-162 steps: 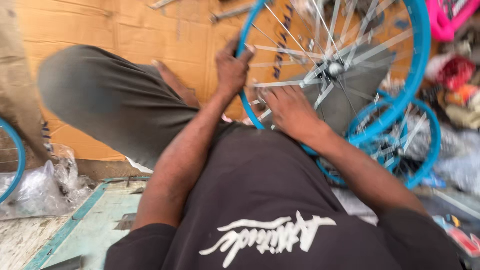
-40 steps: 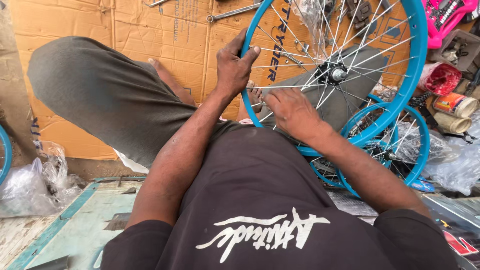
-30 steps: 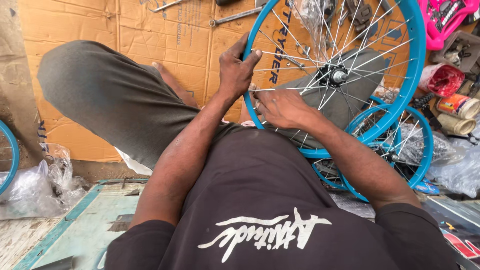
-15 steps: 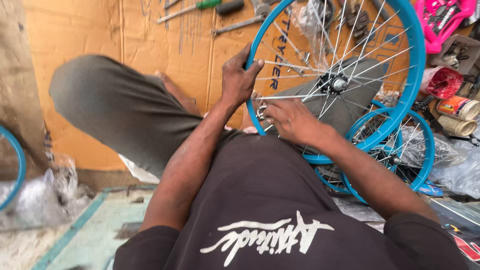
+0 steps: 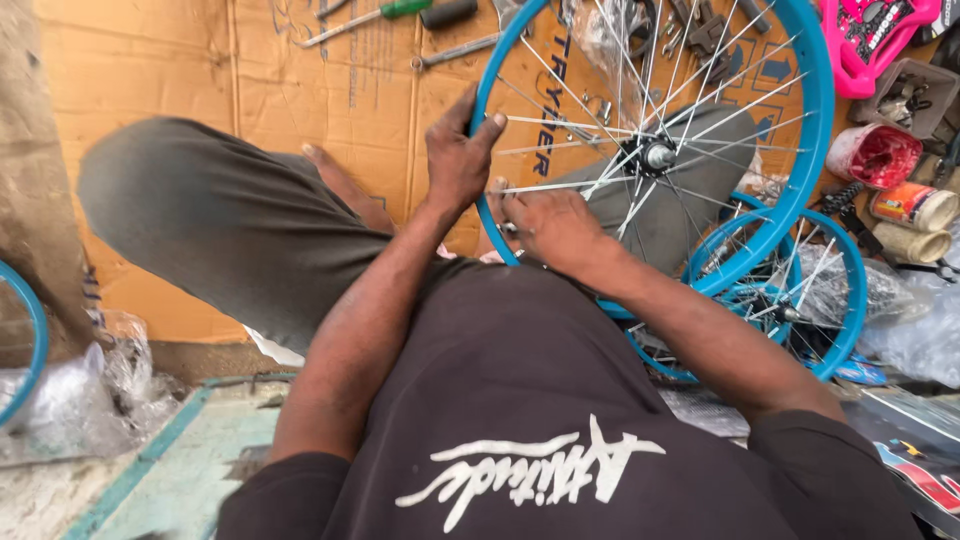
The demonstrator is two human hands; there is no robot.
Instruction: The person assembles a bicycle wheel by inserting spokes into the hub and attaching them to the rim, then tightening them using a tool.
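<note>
Head cam, looking down at seated person in dark shirt, grey trousers. Large blue wheel rim (image 5: pixel 812 150) w/ silver spokes (image 5: pixel 560 124) stands upright across the lap, hub (image 5: pixel 655 155) roughly centre, over the right knee. Left hand (image 5: pixel 455 160): grip closed round the rim's left edge, thumb up on the inner side, fingers curled over the outer edge. Right hand (image 5: pixel 548 225) sits just below and beside it at the rim's lower-left arc, fingers pinched together at the spoke ends near the rim; can't tell what, if anything, is between the fingertips. The 2 hands nearly touching.

Behind the big rim, lower right: second smaller blue wheel (image 5: pixel 845 300) lying on clear plastic wrap. Flattened cardboard (image 5: pixel 200 70) covers the floor in front; screwdriver w/ green handle (image 5: pixel 375 15) and a wrench (image 5: pixel 455 52) lie on it near top edge. Pink plastic part (image 5: pixel 870 40) top right, red-filled tub (image 5: pixel 872 155) and a can (image 5: pixel 912 205) beside it. Another blue rim (image 5: pixel 35 330) at far left.
</note>
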